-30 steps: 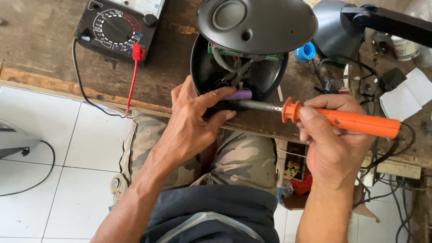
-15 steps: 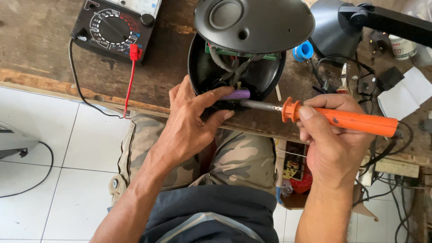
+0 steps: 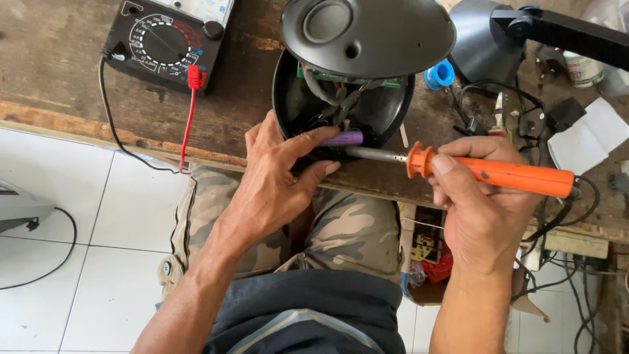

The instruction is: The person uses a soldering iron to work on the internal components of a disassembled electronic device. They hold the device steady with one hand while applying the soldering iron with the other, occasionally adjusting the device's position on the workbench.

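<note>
1. While our left hand [image 3: 278,180] rests at the open black shell [image 3: 288,98], its fingers [image 3: 308,139] pinch a purple cell [image 3: 343,137] at the shell's near rim.
2. Our right hand [image 3: 481,210] has its fingers closed around an orange iron [image 3: 491,172], held level, its metal tip beside the cell.
3. We see the shell's lid [image 3: 367,33] tilted above it.
4. Left on the wooden surface [image 3: 59,65] sits a meter [image 3: 164,42] with a red probe [image 3: 194,77].

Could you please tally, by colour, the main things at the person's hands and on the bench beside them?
Orange: 1, the soldering iron in the right hand
Purple: 1, the battery under the left hand
Black: 2, the open casing and the meter
Blue: 1, the spool
Total: 5
</note>
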